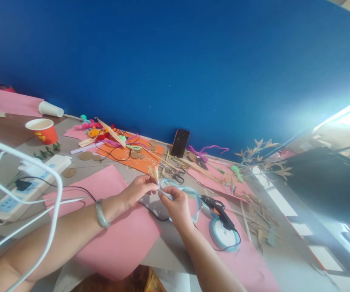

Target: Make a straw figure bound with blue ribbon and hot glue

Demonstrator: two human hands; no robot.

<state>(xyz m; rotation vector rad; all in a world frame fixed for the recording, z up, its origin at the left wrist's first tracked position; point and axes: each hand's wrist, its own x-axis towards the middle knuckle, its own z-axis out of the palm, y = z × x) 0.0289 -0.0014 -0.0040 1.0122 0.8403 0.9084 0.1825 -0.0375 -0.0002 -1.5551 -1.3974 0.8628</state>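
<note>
My left hand (141,189) pinches a small bundle of dried straw-like stalks (154,172), whose frayed tips stick up above the fingers. Close beside it, my right hand (176,201) has its fingers closed on a light blue ribbon (197,202) that meets the stalks at my fingertips. From there the ribbon loops to the right, near its roll (223,234). A black glue gun (219,211) lies by the roll. Scissors (178,177) rest just beyond my hands.
A white power strip (29,188) with cables is on the left, with a red paper cup (43,132) behind. A phone (180,142) leans against the blue wall. Pink paper (117,243) lies beneath my forearms; orange paper (144,164) with craft scraps is farther back. Dried sprigs (261,156) stand right.
</note>
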